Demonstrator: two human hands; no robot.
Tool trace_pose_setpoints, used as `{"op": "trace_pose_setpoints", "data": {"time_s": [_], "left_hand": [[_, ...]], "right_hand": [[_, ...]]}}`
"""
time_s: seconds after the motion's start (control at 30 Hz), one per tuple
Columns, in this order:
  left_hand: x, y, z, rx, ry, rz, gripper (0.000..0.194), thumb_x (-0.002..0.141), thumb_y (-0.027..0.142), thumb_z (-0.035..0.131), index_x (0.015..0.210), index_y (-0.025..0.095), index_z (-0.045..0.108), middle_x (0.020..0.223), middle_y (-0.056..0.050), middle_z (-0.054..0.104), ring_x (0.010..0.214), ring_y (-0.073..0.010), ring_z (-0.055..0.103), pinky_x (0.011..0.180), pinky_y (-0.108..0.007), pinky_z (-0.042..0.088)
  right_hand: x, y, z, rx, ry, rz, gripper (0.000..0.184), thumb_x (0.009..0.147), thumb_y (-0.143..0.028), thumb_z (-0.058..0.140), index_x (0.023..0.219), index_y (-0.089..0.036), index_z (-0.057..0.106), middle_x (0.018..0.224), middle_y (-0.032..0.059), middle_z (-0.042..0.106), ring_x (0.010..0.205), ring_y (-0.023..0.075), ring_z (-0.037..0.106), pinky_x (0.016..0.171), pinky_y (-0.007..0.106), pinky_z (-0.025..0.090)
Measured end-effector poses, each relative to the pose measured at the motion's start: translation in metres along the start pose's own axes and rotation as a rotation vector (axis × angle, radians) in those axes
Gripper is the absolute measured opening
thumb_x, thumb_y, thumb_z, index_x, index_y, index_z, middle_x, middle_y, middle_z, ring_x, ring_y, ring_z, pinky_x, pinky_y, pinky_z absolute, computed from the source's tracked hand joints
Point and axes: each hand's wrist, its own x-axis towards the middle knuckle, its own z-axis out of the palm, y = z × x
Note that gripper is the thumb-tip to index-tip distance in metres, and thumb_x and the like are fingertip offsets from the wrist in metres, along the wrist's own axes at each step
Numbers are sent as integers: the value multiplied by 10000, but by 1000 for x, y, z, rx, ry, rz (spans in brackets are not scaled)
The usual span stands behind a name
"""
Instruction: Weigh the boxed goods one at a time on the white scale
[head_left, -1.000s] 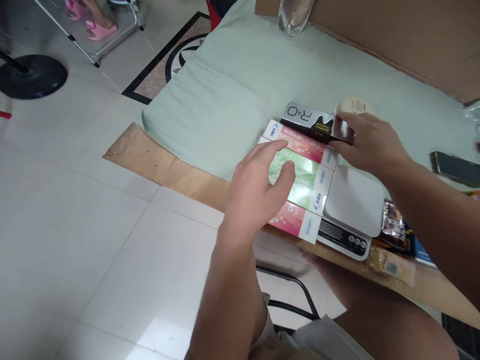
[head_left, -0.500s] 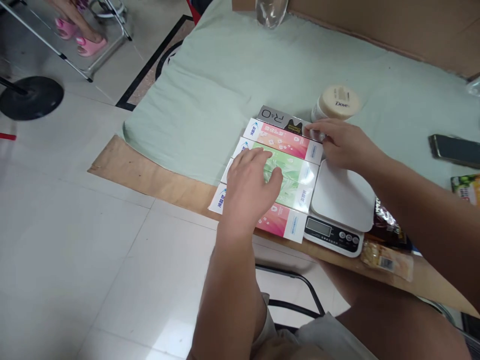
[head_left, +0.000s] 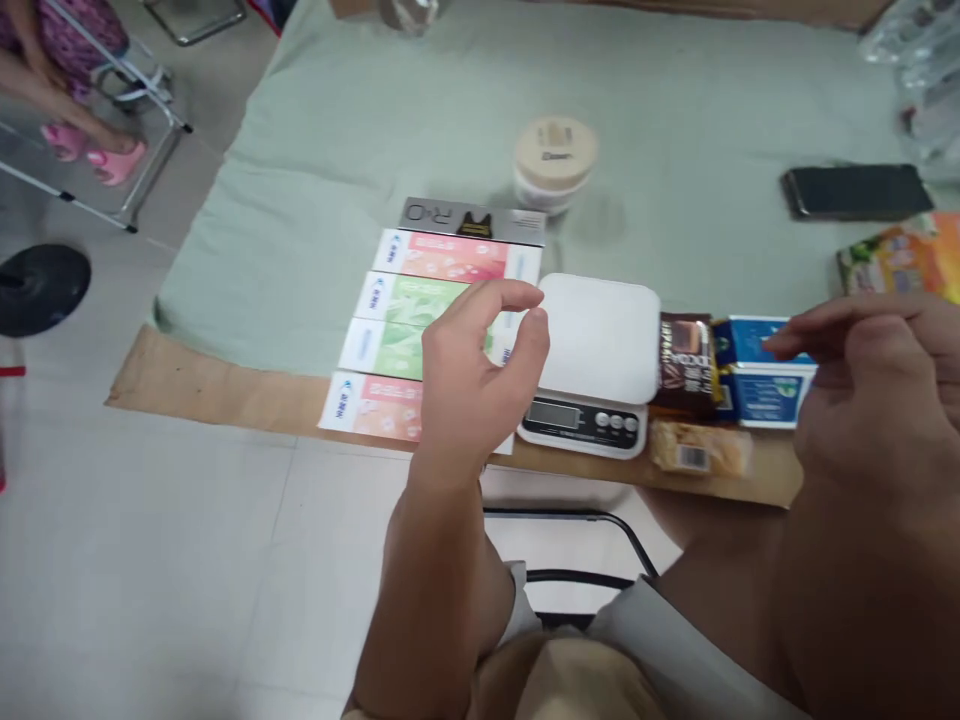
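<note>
My left hand (head_left: 484, 370) hovers over the right end of a row of flat cartons, thumb and fingers apart, holding nothing. The row has a silver-grey carton (head_left: 510, 226) at the back, then a pink carton (head_left: 450, 256), green cartons (head_left: 401, 350) and another pink carton (head_left: 382, 405) at the front. Against their right side stands a white kitchen scale (head_left: 600, 340) with a bare platform. My right hand (head_left: 885, 390) is raised beside a blue-and-white box (head_left: 769, 395), fingers apart with nothing seen between them. A brown snack packet (head_left: 684, 360) lies between scale and box.
A tub with a cream lid (head_left: 556, 160) stands behind the scale. A phone (head_left: 855, 192) and an orange packet (head_left: 900, 255) lie to the right. A small clear-wrapped packet (head_left: 697, 450) sits at the table's front edge. A seated person's pink slippers (head_left: 116, 160) show at upper left.
My right hand has let go of the silver-grey carton and moved right, near the blue-and-white box. The view has swung right. My left hand stays open above the cartons.
</note>
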Motion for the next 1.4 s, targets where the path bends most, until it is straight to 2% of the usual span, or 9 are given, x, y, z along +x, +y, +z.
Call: {"op": "trace_pose_setpoints", "data": {"time_s": [0.1, 0.2, 0.4, 0.57, 0.7, 0.83, 1.2, 1.3, 1.4], "left_hand": [[-9, 18, 42, 15, -97, 121, 144, 987, 283, 570, 909, 250, 685, 954, -36, 773, 951, -201, 721, 895, -360, 590], [-17, 35, 89, 26, -238, 210, 108, 966, 249, 587, 926, 245, 687, 965, -32, 780, 934, -195, 717, 884, -351, 587], [-14, 49, 171, 240, -453, 278, 249, 942, 227, 606, 1176, 207, 689, 1354, -102, 728, 1304, -255, 655, 1149, -405, 508], [16, 57, 204, 607, -647, 227, 458, 911, 293, 681, 1353, 181, 635, 1457, -143, 667, 1372, -340, 601, 1180, -484, 464], [43, 58, 218, 758, -882, 95, 486, 857, 438, 771, 1278, 219, 669, 1310, -131, 734, 1180, -373, 676, 999, -473, 532], [60, 55, 225, 714, -956, 9, 451, 782, 465, 833, 1151, 245, 694, 1175, -79, 775, 1043, -318, 703, 862, -384, 522], [61, 51, 223, 593, -803, 123, 390, 749, 418, 833, 1073, 223, 740, 1091, -52, 777, 998, -280, 684, 909, -390, 507], [65, 68, 214, 573, -774, 145, 372, 737, 393, 857, 1051, 224, 750, 1045, -59, 769, 953, -282, 682, 885, -394, 504], [60, 96, 184, 576, -726, 199, 369, 725, 374, 887, 1040, 232, 759, 988, -55, 756, 882, -267, 674, 836, -392, 497]], "right_hand": [[12, 37, -17, 165, 211, -6, 233, 813, -303, 522, 704, -235, 716, 597, 39, 632, 549, 176, 593, 562, 373, 437], [22, 66, -37, 92, 274, 46, 260, 830, -331, 505, 697, -216, 697, 609, 38, 649, 595, 183, 620, 610, 369, 459], [21, 101, -55, -25, 114, 228, 209, 868, -322, 499, 777, -237, 666, 779, 54, 751, 775, 226, 696, 766, 407, 515], [21, 112, -66, -16, -33, 249, 167, 902, -298, 514, 867, -261, 673, 878, 28, 769, 872, 230, 720, 829, 402, 556], [23, 114, -79, -11, -53, 281, 143, 909, -276, 534, 891, -274, 675, 905, 23, 767, 884, 229, 718, 834, 394, 574], [25, 115, -81, 6, -41, 326, 139, 913, -260, 537, 903, -286, 673, 937, 28, 777, 897, 234, 722, 826, 393, 578], [23, 108, -86, 70, 53, 250, 138, 951, -283, 514, 954, -264, 651, 956, 35, 754, 939, 239, 718, 885, 445, 568], [24, 103, -94, 103, 194, 136, 116, 951, -263, 518, 940, -256, 634, 936, 44, 711, 939, 240, 704, 911, 464, 566], [24, 97, -102, 100, 397, 94, 87, 927, -263, 576, 961, -253, 655, 1011, 60, 669, 1082, 276, 681, 1026, 506, 537]]}}
